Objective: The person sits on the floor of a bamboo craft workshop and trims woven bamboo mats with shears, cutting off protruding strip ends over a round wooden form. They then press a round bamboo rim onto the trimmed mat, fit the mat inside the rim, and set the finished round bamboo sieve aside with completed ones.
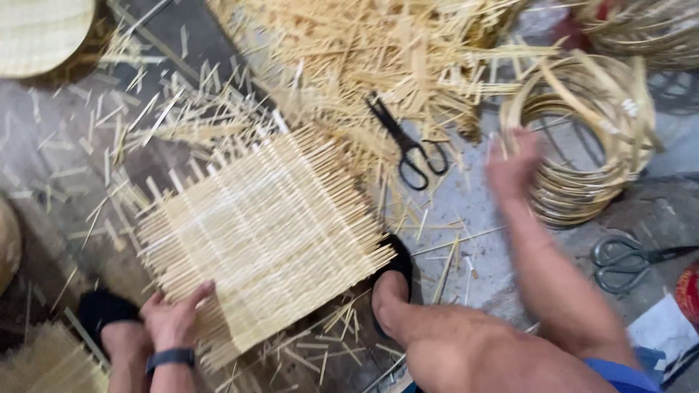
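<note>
A square woven mat of pale bamboo strips (266, 233) lies on the floor between my feet. My left hand (175, 316) grips its near left edge, thumb on top; a dark band circles that wrist. My right hand (513, 164) is blurred, reaching out to a stack of coiled bamboo hoops (582, 138) at the right and touching its left rim with fingers apart. Whether it grips a hoop is unclear. Black scissors (411, 149) lie on the floor between mat and hoops.
Loose bamboo slivers (378, 51) are heaped at the top and scattered across the floor. A second pair of scissors, grey (626, 262), lies at the right. A woven round piece (40, 33) sits top left. My feet in dark sandals (397, 273) flank the mat.
</note>
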